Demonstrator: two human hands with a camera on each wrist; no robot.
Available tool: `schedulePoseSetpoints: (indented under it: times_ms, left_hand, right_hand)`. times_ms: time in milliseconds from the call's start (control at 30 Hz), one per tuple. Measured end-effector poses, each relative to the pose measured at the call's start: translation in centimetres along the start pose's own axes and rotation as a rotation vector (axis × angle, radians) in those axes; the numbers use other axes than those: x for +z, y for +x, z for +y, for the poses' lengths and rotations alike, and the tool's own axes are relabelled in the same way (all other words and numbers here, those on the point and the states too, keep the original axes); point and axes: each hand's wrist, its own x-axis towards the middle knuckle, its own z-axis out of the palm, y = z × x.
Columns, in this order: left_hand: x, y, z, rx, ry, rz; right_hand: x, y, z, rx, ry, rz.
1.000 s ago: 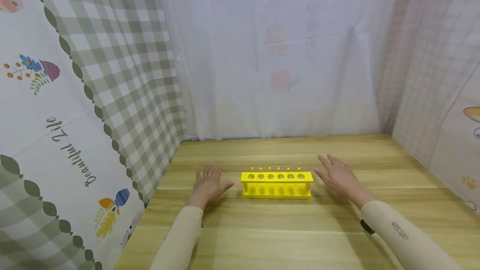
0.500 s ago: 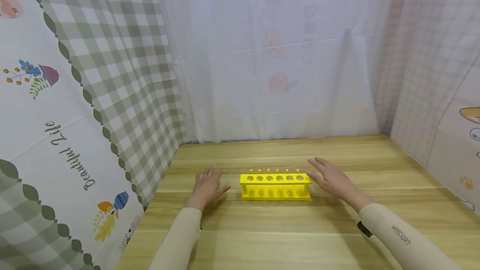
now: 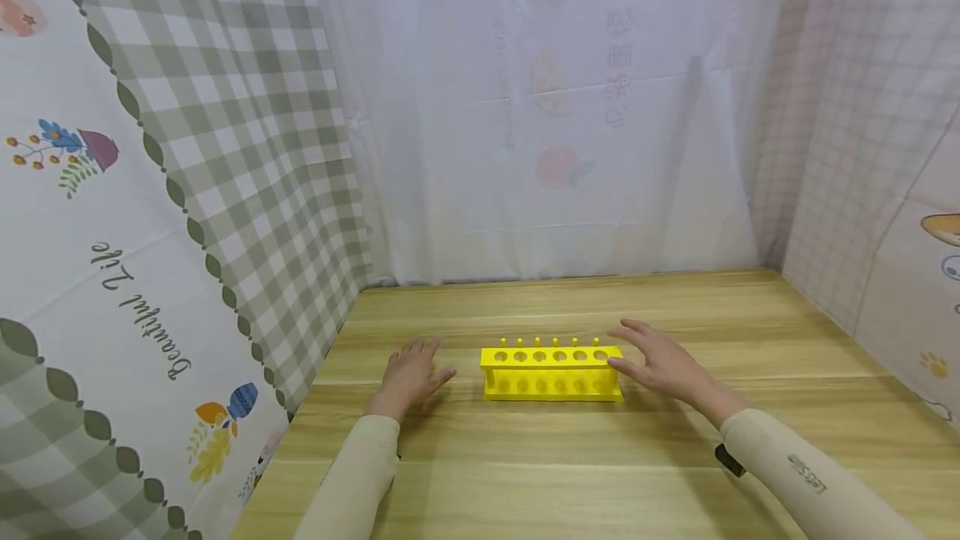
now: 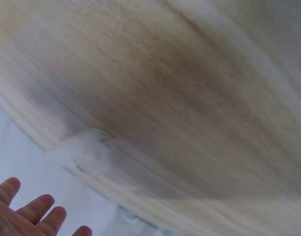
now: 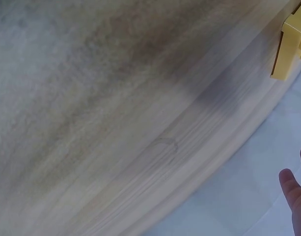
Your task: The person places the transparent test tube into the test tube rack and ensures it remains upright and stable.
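A yellow test tube rack [image 3: 551,364] stands upright on the wooden table, with a row of round holes in its top and several short pegs behind. My right hand [image 3: 663,363] is at the rack's right end, thumb and fingers spread; its thumb tip overlaps the corner, and whether it touches is unclear. In the right wrist view, part of the rack [image 5: 290,46] shows at the upper right and fingers [image 5: 290,184] at the lower right. To the rack's left, apart from it, my left hand [image 3: 411,375] hovers or lies palm down, its fingers [image 4: 35,206] loosely extended.
The wood-grain table [image 3: 525,473] extends around the rack. A green checked cloth [image 3: 262,107] hangs on the left, a white curtain [image 3: 465,148] behind the table's back edge, and another patterned cloth [image 3: 847,148] on the right. A dark wrist device [image 3: 730,460] sits under the right sleeve.
My right hand has moved left and slightly down to the rack's right end. The left hand has drawn slightly left, its fingers a little more bent. The rack stays in place on the table.
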Motion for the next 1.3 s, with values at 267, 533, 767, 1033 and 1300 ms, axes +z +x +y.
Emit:
schedulePoseSetpoints:
  times_ms: [267, 533, 767, 1033, 1300]
  left_hand:
    - [0.3, 0.2, -0.3, -0.056, -0.049, -0.008]
    - [1.2, 0.4, -0.5, -0.115, -0.054, -0.004]
    - [1.3, 0.6, 0.1, -0.115, -0.038, 0.003]
    - [1.1, 0.9, 1.0, -0.141, -0.006, -0.054]
    - [1.3, 1.3, 1.1, -0.150, 0.072, -0.045]
  right_hand:
    - [0.2, 0.0, 0.1, 0.002, 0.038, -0.002]
    - [0.5, -0.4, 0.0, 0.045, 0.103, -0.001]
    - [0.5, -0.5, 0.0, 0.064, 0.156, -0.015]
    - [0.5, -0.4, -0.1, 0.096, 0.188, -0.032]
    - [0.5, -0.6, 0.0, 0.134, 0.230, -0.051]
